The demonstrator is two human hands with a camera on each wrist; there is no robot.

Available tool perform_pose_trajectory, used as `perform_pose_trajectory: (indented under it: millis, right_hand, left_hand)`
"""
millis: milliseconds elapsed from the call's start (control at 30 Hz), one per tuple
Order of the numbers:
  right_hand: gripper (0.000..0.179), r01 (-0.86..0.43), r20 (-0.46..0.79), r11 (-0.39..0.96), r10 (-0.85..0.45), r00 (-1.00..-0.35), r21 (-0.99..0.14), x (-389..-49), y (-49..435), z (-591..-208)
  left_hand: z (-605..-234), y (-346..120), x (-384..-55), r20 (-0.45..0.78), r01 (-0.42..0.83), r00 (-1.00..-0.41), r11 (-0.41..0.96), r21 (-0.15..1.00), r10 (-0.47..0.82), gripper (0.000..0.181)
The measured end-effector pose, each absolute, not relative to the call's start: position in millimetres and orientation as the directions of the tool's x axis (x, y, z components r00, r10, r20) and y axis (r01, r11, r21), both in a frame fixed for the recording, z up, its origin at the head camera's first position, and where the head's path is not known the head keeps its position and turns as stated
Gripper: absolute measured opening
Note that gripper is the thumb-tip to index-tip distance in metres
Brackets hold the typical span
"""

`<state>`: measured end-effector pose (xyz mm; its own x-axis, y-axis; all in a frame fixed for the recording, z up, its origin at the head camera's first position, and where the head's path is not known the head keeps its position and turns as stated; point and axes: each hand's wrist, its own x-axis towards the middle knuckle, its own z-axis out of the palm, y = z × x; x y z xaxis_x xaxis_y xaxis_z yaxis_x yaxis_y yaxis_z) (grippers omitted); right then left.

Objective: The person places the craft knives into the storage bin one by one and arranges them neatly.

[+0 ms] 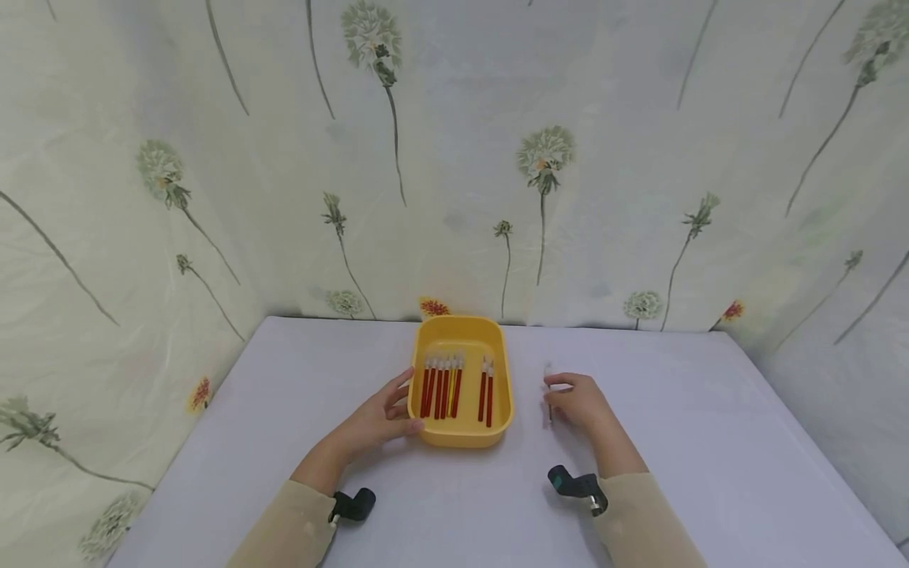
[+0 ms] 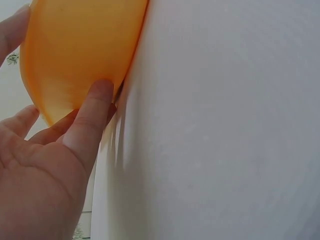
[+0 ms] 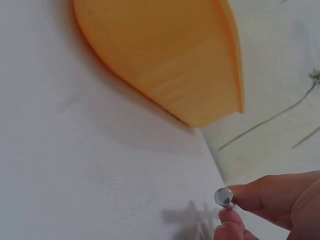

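A yellow plastic tray (image 1: 460, 439) stands on the white table. Inside lie several slim red-barrelled sticks (image 1: 438, 392) with clear, pale tops, like capped pens or brushes, and a yellow one (image 1: 451, 394) among them. A pair of red ones (image 1: 486, 398) lies apart on the right. My left hand (image 1: 376, 418) rests against the tray's left side; its thumb (image 2: 90, 117) lies along the outer wall. Right of the tray, my right hand (image 1: 578, 402) pinches a slim clear-and-silver stick (image 3: 223, 196) between thumb and fingertips. Its round metallic end faces the right wrist camera; its kind cannot be made out.
The white tabletop (image 1: 710, 442) extends on both sides of the tray. A pale cloth with dandelion prints (image 1: 454, 158) hangs behind the table's back edge and at the sides. Dark wrist cameras (image 1: 578, 485) stick out inward from both beige sleeves (image 1: 649, 521).
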<state>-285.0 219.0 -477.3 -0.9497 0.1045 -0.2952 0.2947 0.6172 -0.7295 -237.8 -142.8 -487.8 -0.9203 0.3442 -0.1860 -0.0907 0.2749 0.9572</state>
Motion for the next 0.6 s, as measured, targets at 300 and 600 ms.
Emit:
perform_pose_trajectory:
  millis: [300, 600]
  right_hand:
    - [0.039, 0.279, -0.282, 0.529, 0.077, -0.956, -0.802, -275.9, 213.2, -453.7]
    - [0.039, 0.224, -0.253, 0.424, -0.011, -0.968, -0.878, -266.4, 193.8, -431.6]
  left_hand:
    - [-488.4, -142.1, -237.7, -0.195, -0.1, -0.922, 0.282, 0.954, 0.335, 0.098]
    - [-485.7, -141.8, -237.3, -0.208, -0.103, -0.919, 0.307, 0.946, 0.334, 0.099]
